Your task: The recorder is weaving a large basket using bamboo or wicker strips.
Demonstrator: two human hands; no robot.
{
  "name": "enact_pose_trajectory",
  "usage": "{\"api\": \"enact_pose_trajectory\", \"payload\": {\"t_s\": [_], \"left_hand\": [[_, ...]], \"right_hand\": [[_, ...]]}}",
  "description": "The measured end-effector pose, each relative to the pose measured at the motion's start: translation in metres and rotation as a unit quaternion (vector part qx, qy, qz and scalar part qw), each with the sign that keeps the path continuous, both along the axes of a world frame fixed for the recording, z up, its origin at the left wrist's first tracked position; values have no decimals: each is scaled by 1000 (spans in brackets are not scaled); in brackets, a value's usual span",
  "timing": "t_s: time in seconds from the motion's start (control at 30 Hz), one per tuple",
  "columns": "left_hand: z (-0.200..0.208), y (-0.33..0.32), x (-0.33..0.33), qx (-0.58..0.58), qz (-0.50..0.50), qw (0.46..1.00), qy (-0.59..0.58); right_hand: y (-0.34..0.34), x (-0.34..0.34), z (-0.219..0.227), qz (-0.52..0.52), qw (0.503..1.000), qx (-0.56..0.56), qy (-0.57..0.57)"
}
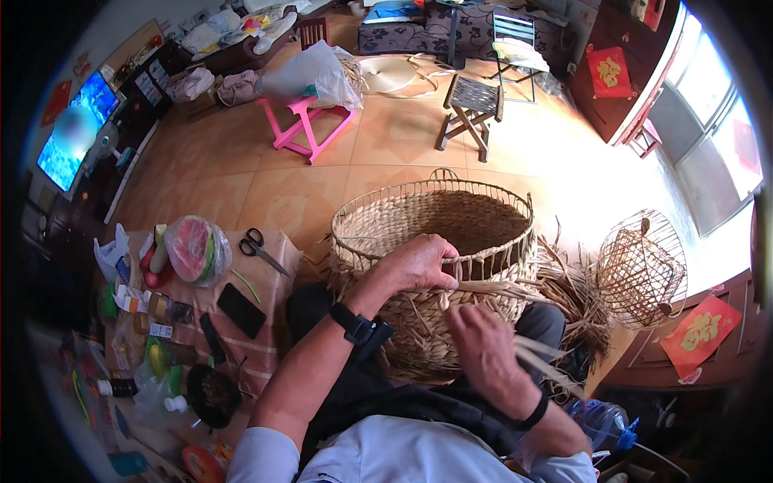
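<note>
A large oval woven straw basket (378,217) with a wire-framed rim stands between my knees, its opening facing up. My left hand (419,262) lies at the near rim, thumb and fingers closed on a straw strand (499,287) against the weave. In front of the near wall, my right hand (483,346) is curled in and slightly blurred, closed on a pale straw strand (547,362) whose loose end trails to the right. Loose straw ends stick out of the near wall. Beside the basket, on its right, lies a bundle of dry straw (576,306).
On the left, a cloth-covered table (274,298) bears scissors (262,251), a wrapped cut watermelon (197,249), a phone (241,310) and jars. An open wire-frame basket (642,270) stands right. Farther off are a pink stool (306,133) and a folding stool (473,113).
</note>
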State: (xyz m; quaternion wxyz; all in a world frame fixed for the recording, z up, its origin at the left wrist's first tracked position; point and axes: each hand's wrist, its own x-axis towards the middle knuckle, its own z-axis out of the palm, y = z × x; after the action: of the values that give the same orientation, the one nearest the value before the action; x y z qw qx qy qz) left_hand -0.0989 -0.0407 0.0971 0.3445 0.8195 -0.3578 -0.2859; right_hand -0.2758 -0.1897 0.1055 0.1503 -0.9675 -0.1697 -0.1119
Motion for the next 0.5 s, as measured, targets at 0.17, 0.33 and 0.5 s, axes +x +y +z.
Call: {"api": "enact_pose_trajectory", "payload": {"t_s": [0.17, 0.33, 0.5], "left_hand": [[-12, 0, 12, -78, -42, 996, 14], [-10, 10, 13, -17, -27, 999, 25], [-28, -24, -14, -55, 101, 980, -161]], "right_hand": [[-54, 64, 26, 51, 998, -19, -31], [-46, 81, -2, 49, 998, -2, -34], [-42, 66, 7, -1, 998, 47, -48]]}}
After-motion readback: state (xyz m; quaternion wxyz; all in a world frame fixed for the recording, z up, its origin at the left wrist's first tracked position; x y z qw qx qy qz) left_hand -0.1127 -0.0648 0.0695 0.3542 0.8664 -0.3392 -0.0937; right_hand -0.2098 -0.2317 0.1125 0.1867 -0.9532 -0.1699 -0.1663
